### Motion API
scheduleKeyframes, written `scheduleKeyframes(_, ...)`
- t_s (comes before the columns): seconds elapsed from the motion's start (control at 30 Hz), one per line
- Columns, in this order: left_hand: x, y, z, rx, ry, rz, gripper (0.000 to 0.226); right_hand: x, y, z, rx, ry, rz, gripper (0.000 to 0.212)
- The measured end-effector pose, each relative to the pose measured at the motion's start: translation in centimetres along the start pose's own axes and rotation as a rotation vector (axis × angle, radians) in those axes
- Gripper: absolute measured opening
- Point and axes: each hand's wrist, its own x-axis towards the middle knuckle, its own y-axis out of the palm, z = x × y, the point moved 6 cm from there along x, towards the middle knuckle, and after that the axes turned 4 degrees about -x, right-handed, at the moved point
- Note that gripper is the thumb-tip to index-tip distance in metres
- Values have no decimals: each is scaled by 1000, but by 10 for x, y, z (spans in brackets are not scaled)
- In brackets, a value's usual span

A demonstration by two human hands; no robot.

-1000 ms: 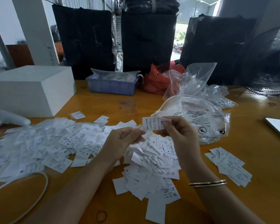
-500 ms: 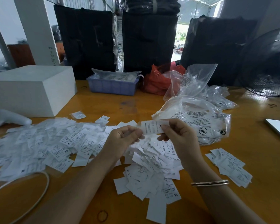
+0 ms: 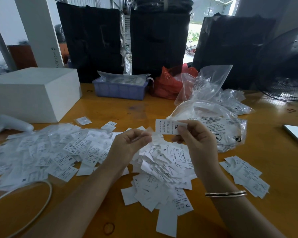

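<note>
Half a second back my left grip [image 3: 127, 146] sat against the left end of the XL label [image 3: 167, 127]. Now the two grips stand apart, and the label stays with my right grip [image 3: 198, 145] alone, pinched at its right end between thumb and fingers. The left grip is curled, fingertips closed on what looks like a pale slip [image 3: 149, 132]. It is blurred, so I cannot say whether it is a second label pulled loose. My reading: one label is singled out with its size legible, so it is ready for sorting. It hangs above the far edge of the middle heap [image 3: 162, 170], clear of it, face toward me, long side roughly level. It is a white rectangle with bold "XL" near my fingers, "MADE IN CHINA" across the free end, and fine print between. Left of the heap lies a wide spread of labels [image 3: 41, 152], and right of it a small stack [image 3: 244, 176], both on the table [image 3: 110, 107].
</note>
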Motion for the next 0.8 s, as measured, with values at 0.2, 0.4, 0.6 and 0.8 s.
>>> scheduleKeyframes(0.2, 0, -4, -1, -22, 9, -49, 7, 0, 2, 0, -110, -17, 16, 19)
scheduleKeyframes(0.4, 0, -6, -2, 0, 37, -67, 7, -1, -1, 0, -108, -8, -23, 18)
scheduleKeyframes(0.6, 0, -5, 0, 6, 24, -36, 7, -4, 5, 5, -289, -121, 27, 23)
scheduleKeyframes(0.8, 2, -5, 1, 34, 36, -41, 23, -4, 11, -1, -371, -119, 153, 27)
